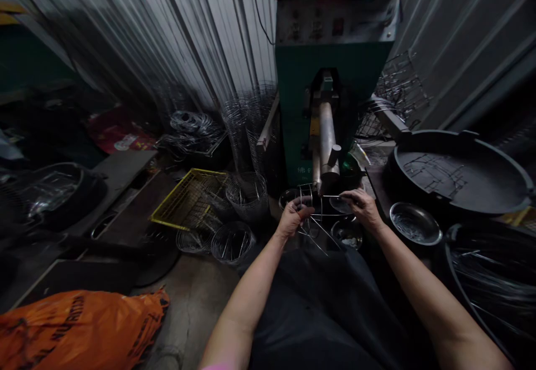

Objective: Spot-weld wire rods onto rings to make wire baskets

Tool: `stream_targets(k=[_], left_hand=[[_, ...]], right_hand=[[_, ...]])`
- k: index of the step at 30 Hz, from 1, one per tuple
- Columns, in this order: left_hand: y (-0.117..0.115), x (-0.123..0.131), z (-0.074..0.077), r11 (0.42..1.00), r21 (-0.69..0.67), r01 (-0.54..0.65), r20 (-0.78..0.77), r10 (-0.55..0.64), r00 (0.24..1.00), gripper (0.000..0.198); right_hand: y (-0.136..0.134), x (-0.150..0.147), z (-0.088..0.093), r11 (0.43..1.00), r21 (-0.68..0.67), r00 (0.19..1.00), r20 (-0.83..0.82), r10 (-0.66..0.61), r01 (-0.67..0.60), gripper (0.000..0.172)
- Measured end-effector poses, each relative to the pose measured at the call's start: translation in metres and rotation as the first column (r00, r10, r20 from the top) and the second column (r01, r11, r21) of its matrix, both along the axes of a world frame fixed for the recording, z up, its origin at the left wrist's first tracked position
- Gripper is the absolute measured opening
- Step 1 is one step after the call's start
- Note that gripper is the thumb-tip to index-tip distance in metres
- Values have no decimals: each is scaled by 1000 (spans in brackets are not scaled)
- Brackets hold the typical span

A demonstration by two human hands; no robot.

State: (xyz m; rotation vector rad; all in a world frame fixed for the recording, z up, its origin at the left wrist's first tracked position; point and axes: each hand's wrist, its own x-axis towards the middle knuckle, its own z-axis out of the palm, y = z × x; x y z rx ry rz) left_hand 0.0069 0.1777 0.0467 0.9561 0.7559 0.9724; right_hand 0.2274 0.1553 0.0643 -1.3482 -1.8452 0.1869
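Observation:
At the front of a green machine, my left hand is closed on a wire frame made of thin metal rods. My right hand pinches the right end of a thin metal rod. The rod's left end lies at the tip of the machine's metal arm, by the wire frame. Whether rod and frame touch there is too small to tell. Below the rod, between my hands, sits a small metal bowl with pale bits in it.
Round wire baskets and a yellow crate stand left of my hands. On the right are a metal bowl, a large round pan and a black tub of rods. An orange bag lies at the lower left.

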Motion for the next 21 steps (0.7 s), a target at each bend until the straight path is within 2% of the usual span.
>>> stream_targets(k=[5, 9, 13, 17, 21], left_hand=[[2, -2, -1, 1000, 0, 20, 2, -20, 1000, 42], [3, -3, 0, 999, 4, 47, -6, -47, 999, 42], [3, -4, 0, 999, 1, 45, -7, -45, 999, 41], [2, -3, 2, 999, -13, 34, -42, -35, 999, 43], [2, -3, 2, 999, -18, 26, -57, -27, 998, 44]], right_hand=[[-2, -1, 0, 999, 29, 1000, -7, 26, -26, 17], [-5, 12, -5, 1000, -18, 1000, -5, 14, -14, 18], [-15, 33, -4, 984, -175, 999, -18, -43, 39, 22], [-25, 47, -1, 917, -400, 974, -202, -105, 16, 30], [-24, 49, -4, 896, -444, 932, -332, -149, -15, 37]])
